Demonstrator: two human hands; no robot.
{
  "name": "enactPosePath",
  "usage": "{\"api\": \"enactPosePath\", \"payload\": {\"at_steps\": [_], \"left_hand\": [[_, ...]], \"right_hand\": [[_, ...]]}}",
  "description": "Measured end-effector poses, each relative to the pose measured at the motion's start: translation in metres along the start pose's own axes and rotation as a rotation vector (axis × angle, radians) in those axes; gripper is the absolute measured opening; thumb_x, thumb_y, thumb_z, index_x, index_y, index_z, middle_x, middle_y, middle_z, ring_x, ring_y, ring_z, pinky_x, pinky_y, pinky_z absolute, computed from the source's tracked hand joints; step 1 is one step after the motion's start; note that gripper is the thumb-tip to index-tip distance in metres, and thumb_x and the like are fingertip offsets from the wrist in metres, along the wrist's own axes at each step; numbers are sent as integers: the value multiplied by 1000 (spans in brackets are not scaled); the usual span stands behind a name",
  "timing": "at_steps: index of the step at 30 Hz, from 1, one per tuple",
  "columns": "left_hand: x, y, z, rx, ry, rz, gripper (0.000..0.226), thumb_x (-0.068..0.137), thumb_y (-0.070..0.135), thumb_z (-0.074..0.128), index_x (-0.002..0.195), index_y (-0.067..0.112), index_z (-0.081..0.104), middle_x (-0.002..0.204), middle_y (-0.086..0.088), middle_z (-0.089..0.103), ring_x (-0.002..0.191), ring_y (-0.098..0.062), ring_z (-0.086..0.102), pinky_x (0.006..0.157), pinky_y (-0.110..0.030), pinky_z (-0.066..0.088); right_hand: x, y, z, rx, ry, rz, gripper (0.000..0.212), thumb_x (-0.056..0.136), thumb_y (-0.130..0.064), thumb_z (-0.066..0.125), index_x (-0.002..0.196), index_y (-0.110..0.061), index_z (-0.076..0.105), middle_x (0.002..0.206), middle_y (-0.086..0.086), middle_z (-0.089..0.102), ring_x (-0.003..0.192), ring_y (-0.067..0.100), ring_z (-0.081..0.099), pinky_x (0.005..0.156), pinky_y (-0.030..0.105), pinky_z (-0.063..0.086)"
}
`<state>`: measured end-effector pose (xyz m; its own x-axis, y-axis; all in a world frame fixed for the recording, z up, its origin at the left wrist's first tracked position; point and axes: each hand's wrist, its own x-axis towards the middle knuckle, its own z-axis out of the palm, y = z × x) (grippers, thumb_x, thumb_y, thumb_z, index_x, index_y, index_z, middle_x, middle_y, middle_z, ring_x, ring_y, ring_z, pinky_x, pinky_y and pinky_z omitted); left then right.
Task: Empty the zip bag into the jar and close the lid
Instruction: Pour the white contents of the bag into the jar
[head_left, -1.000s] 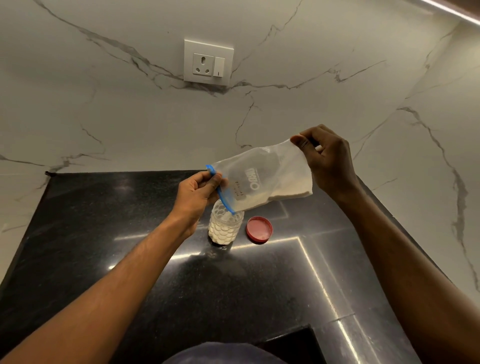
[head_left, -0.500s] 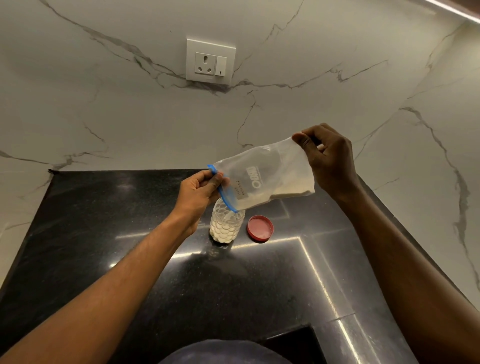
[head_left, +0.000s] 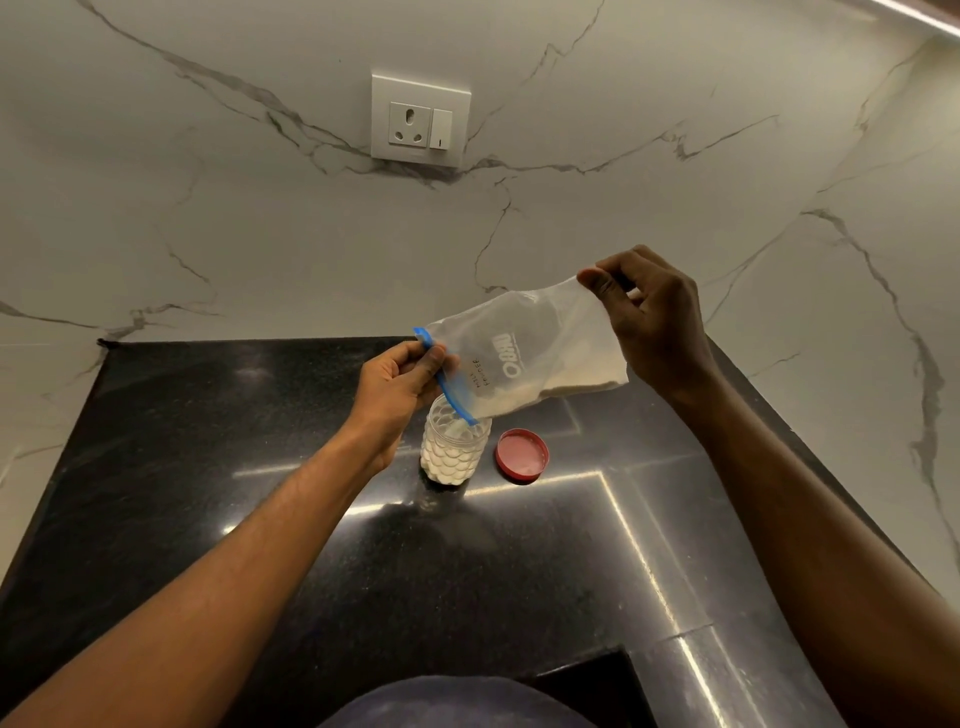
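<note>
A clear zip bag (head_left: 524, 358) with a blue zip strip is tilted over the jar, its open mouth down at the jar's rim. White powder lies along the bag's lower edge. My left hand (head_left: 400, 384) pinches the bag at the blue strip. My right hand (head_left: 649, 322) pinches the bag's raised bottom corner. The clear dimpled jar (head_left: 454, 449) stands open on the black counter, holding white powder in its lower part. Its red lid (head_left: 521, 455) lies flat on the counter just right of the jar.
The black polished counter (head_left: 208, 467) fills a corner between white marble walls at the back and right. A white wall socket (head_left: 420, 122) sits high on the back wall. A dark rounded shape (head_left: 457, 701) shows at the bottom edge.
The bag stays tilted over the jar in both hands with little shift. The powder level in the jar looks about the same.
</note>
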<state>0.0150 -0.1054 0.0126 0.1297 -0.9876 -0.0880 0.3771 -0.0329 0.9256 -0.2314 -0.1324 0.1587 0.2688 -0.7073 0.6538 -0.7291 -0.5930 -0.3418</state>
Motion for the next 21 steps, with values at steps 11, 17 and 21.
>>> {"api": "enactPosePath", "payload": {"at_steps": [11,17,21], "left_hand": [[0,-3,0,-16,-3,-11,17,100,16,66,115,19,73,109,-1,82,109,-18,77,91,-34,64],[-1,-2,1,-38,0,-10,16,100,15,66,113,18,73,105,1,83,106,-16,78,88,-31,65],[-2,-3,2,-48,-1,-10,16,100,15,65,114,17,73,106,0,83,106,-16,78,88,-31,64]], "right_hand": [[4,4,-2,17,-22,-5,23,101,-19,67,95,1,74,88,6,65,77,19,60,63,8,41],[7,4,-1,25,-42,-32,23,101,-19,67,95,2,74,88,7,65,77,22,61,64,20,48],[8,4,-1,40,-21,-7,23,100,-19,67,94,2,74,87,5,65,76,20,60,62,8,41]]}}
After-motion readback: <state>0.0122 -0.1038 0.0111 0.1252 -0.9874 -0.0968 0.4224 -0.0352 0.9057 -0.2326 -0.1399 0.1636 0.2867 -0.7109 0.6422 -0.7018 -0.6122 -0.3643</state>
